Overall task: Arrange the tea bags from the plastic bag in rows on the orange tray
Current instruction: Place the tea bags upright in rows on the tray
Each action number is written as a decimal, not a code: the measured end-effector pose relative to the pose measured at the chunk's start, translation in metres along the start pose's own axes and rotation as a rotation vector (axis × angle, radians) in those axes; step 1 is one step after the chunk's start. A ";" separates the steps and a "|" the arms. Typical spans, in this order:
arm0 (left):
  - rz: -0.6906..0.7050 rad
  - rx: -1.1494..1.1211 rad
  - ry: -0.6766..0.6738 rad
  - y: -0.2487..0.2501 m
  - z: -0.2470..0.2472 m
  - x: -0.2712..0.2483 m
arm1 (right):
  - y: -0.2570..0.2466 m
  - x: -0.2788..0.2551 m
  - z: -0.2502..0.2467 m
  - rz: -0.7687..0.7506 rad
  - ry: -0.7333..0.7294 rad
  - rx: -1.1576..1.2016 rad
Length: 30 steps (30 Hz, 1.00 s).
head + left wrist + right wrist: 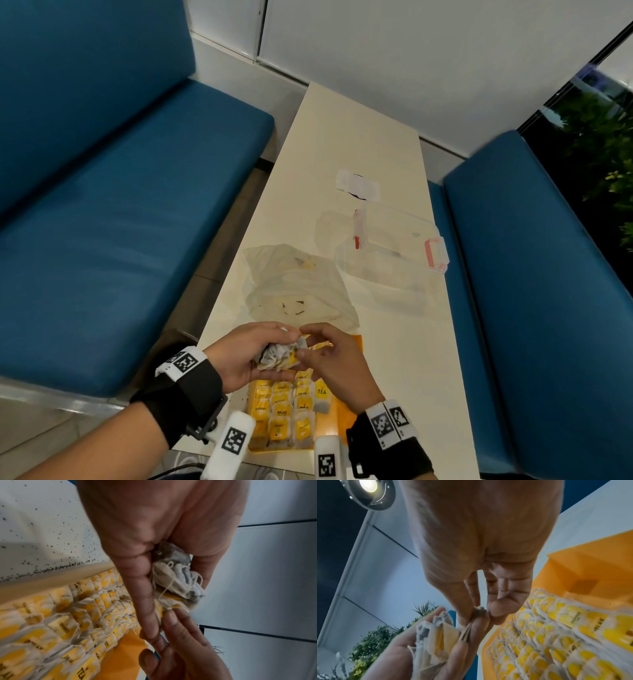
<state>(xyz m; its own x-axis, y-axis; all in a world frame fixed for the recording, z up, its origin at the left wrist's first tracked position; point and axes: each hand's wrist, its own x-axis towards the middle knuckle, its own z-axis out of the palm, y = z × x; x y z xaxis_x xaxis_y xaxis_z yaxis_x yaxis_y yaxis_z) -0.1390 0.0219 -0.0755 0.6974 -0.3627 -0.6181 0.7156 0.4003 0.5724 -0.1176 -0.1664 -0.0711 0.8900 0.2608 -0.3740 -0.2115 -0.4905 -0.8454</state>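
Fingers of the left hand point(245, 356) curl round a crumpled bunch of tea bags point(279, 354), cupping them in the palm with strings trailing loose. Thumb and forefinger of the right hand point(337, 363) are pressed together on a corner of one bag at the edge of that bunch; the right wrist view shows the pinch closing on paper and string. Both hands hover just above the orange tray point(346, 416), which sits at the near end of the pale table point(387, 164).

On the tray, tea bags with yellow tags lie in overlapping rows point(286, 414) that fill its left part, while its right part shows bare orange. Just beyond the tray lies the plastic bag point(298, 284), flattened and see-through, with only a few small dark scraps visible inside. To the right of the bag, further off, stands a clear plastic box point(394, 246) with red clasps; nothing can be made out in it. Blue benches point(113, 219) flank the table.
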 end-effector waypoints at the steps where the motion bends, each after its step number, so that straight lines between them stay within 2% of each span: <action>1: -0.003 -0.010 -0.007 0.000 0.001 0.000 | 0.001 0.001 0.000 0.009 0.012 0.012; 3: -0.008 -0.040 -0.017 0.001 0.001 -0.001 | 0.005 0.002 0.001 -0.002 0.049 -0.022; 6: -0.023 -0.075 -0.029 0.002 -0.001 -0.002 | 0.009 0.000 0.000 -0.160 0.084 -0.200; 8: -0.031 -0.075 -0.036 0.001 -0.002 -0.002 | 0.007 -0.003 -0.001 -0.272 0.042 -0.228; 10: -0.041 -0.074 -0.049 0.002 -0.004 -0.002 | 0.004 -0.003 -0.002 -0.309 -0.029 -0.246; 16: -0.054 -0.051 -0.076 0.005 -0.005 -0.001 | 0.002 0.002 -0.006 -0.269 -0.107 -0.373; 25: -0.040 -0.104 -0.003 0.004 -0.008 0.002 | -0.002 -0.003 -0.006 -0.255 -0.071 -0.476; 30: 0.006 -0.052 0.065 0.007 -0.009 0.003 | -0.003 -0.003 -0.009 -0.171 -0.071 -0.452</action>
<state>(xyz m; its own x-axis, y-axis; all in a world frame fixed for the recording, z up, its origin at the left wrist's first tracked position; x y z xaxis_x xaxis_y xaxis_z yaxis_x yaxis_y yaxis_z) -0.1326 0.0316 -0.0783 0.6962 -0.3059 -0.6494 0.7074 0.4459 0.5484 -0.1159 -0.1737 -0.0642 0.8636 0.4177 -0.2824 0.1461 -0.7434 -0.6527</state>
